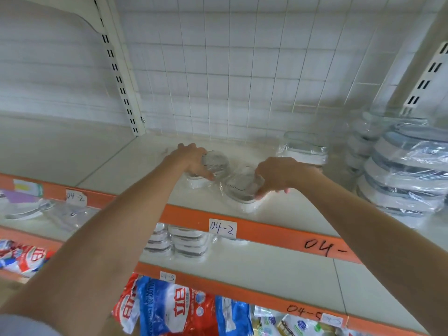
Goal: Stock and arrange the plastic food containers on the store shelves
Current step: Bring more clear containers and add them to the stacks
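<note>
Two small round plastic containers wrapped in clear film sit on the white upper shelf point(291, 214). My left hand point(192, 160) grips the farther container point(218, 163) from its left side, fingers curled over the lid. My right hand point(276, 174) grips the nearer container point(242, 192) from the right, thumb at its front rim. The two containers stand close together, almost touching. A rectangular wrapped container point(305, 149) stands behind my right hand near the wire grid back.
A tall stack of large wrapped containers point(402, 173) fills the shelf's right end. Below, a stack of small containers point(186, 241) sits on the middle shelf. Orange shelf edges carry paper labels point(222, 228). Detergent bags point(169, 309) lie on the bottom shelf; packaged utensils point(36, 209) at left.
</note>
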`<state>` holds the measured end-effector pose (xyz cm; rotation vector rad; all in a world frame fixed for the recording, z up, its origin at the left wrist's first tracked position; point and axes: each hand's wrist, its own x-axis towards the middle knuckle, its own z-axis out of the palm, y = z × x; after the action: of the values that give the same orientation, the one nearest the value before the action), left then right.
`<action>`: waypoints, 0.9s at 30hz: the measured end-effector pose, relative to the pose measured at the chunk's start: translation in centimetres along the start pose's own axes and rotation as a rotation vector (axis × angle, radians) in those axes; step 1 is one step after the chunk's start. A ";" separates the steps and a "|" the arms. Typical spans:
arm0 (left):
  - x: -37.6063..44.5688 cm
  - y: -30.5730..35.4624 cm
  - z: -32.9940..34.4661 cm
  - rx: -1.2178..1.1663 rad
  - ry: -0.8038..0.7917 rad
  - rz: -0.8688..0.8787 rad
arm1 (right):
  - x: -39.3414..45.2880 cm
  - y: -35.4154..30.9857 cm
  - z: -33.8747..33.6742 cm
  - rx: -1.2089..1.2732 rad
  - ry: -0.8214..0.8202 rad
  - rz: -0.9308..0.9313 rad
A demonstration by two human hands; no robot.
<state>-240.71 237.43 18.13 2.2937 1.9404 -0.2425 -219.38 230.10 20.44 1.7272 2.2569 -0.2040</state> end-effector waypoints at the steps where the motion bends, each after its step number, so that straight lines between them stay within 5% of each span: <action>1: -0.1 -0.1 0.2 -0.009 0.012 0.002 | 0.1 -0.5 0.0 -0.124 0.072 0.006; 10: -0.8 -0.6 1.5 -0.074 -0.003 0.024 | -1.4 -1.8 0.7 -0.366 0.266 0.033; 13: -0.9 -0.7 1.4 -0.024 -0.022 0.047 | -1.8 -0.6 1.9 -0.260 0.326 0.008; 18: -1.0 0.1 1.0 -0.009 -0.036 0.096 | -2.6 1.6 3.3 0.120 0.147 -0.012; 27: -1.5 5.2 0.8 -0.016 -0.080 0.345 | -5.6 6.7 2.4 0.312 0.067 0.090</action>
<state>-235.82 234.93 17.59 2.5128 1.4719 -0.2739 -211.27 226.12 20.30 2.0126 2.2844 -0.5094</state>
